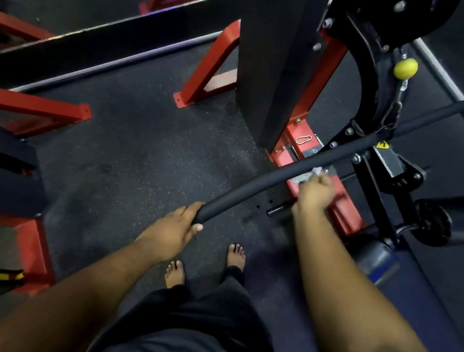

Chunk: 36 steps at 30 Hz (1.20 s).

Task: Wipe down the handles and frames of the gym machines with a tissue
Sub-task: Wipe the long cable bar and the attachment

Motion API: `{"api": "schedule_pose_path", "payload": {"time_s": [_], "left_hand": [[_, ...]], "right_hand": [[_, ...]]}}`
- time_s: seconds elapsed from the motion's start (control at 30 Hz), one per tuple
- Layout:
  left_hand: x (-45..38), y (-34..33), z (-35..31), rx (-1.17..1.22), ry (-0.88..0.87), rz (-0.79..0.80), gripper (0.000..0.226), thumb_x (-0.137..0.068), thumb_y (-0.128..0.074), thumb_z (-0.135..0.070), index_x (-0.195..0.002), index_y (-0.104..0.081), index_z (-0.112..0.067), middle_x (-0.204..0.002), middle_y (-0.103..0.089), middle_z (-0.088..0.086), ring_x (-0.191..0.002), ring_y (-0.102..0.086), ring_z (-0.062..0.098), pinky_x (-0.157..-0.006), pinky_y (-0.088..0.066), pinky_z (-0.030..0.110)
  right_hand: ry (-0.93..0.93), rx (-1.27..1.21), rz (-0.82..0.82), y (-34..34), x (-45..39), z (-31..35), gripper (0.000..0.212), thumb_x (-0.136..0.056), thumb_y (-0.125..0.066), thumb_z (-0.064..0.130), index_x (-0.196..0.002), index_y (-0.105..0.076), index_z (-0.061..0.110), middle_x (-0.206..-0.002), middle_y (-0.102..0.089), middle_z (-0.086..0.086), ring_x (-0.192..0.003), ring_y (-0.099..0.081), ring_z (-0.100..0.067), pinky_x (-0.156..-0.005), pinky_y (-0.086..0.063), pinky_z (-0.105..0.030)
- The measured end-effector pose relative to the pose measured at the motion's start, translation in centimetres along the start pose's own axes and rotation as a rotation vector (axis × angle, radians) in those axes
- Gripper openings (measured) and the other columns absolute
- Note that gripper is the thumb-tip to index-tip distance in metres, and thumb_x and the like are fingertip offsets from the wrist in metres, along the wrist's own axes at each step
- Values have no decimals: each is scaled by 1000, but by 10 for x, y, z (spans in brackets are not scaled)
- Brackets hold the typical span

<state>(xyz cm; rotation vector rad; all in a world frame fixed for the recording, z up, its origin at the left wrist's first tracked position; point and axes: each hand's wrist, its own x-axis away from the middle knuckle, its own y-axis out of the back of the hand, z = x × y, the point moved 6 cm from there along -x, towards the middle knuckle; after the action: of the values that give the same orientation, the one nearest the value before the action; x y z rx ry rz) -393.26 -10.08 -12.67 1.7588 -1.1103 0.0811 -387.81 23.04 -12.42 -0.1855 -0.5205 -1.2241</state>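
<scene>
The tissue (310, 175) is mostly hidden in the right hand (315, 194), only a pale, blurred scrap showing at the knuckles. That hand's fingers are out of sight on its far side. The near end of the bar (302, 169) is covered by the left hand (175, 232). A roller pad (463, 219) right of the right hand runs off the picture's edge. Above it, the sticker (382, 144) is too small to read.

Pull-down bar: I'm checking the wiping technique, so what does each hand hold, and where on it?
The left hand grips the padded bar at its near end. The right hand holds a bunched tissue against the bar's middle stretch.
</scene>
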Motion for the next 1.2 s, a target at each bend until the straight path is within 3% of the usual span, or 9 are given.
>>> {"api": "schedule_pose_path", "payload": {"time_s": [0.1,0.27,0.4,0.47,0.7,0.87,0.97,1.07,1.2], "left_hand": [[2,2,-1,1,-7,-10,57,-107,-35,-48,-158,-18,-26,-135,-52,9,-110,-56,27,-93,-50,49],[-4,9,5,6,-22,-29,58,-107,-36,-48,-158,-19,-27,-137,-52,10,-112,-55,27,-95,-49,48],[-4,6,5,25,-23,-5,56,-107,-37,-48,-157,-17,-30,-136,-51,7,-109,-55,26,-94,-50,48],[-3,2,4,38,-30,-18,57,-108,-38,-46,-158,-18,-29,-136,-51,7,-109,-55,26,-94,-50,47],[-4,12,13,23,-28,-48,59,-107,-40,-47,-159,-17,-32,-135,-51,4,-114,-53,25,-94,-49,45],[10,11,34,18,-11,-17,55,-107,-39,-48,-158,-21,-34,-132,-54,3,-110,-56,24,-92,-49,42],[17,3,36,13,-11,-27,52,-107,-39,-46,-155,-26,-32,-133,-55,2,-110,-57,24,-90,-51,45],[17,-1,34,6,-4,-40,48,-108,-38,-45,-153,-27,-32,-130,-56,3,-108,-58,26,-88,-53,47],[15,1,39,8,-4,-21,50,-108,-39,-45,-154,-27,-31,-135,-56,3,-114,-56,25,-91,-52,46]], "right_hand": [[-211,-164,-19,-27,44,-23,23,-86,-56,19,-65,-48,19,-59,-46,2,-54,-41,-16,-50,-33,-27],[-314,-236,142,-40,101,-58,30,-106,-46,5,-83,-57,20,-76,-61,3,-69,-62,-11,-73,-55,-29],[-238,-303,-37,-21,58,-38,30,-104,-44,0,-84,-57,17,-54,-53,8,-41,-48,-2,-41,-39,-16],[-213,-180,-44,-19,53,-29,31,-106,-43,4,-80,-53,19,-60,-47,5,-44,-44,-3,-42,-35,-18],[-265,-23,327,-47,158,-83,28,-105,-45,1,-91,-64,15,-84,-70,-1,-80,-70,-16,-69,-58,-27],[326,320,182,-3,103,-28,28,-95,-52,18,-112,-73,11,-108,-75,-10,-96,-68,-17,-88,-58,-40],[698,668,189,-8,60,15,37,-97,-49,6,-128,-68,9,-138,-64,-10,-133,-55,-20,-117,-37,-31],[786,943,343,-38,60,-5,41,-97,-44,-6,-132,-64,4,-149,-54,-17,-145,-40,-39,-125,-22,-51],[906,935,433,-58,118,-42,46,-90,-37,-4,-122,-70,5,-144,-58,-17,-143,-41,-42,-124,-20,-55]]}}
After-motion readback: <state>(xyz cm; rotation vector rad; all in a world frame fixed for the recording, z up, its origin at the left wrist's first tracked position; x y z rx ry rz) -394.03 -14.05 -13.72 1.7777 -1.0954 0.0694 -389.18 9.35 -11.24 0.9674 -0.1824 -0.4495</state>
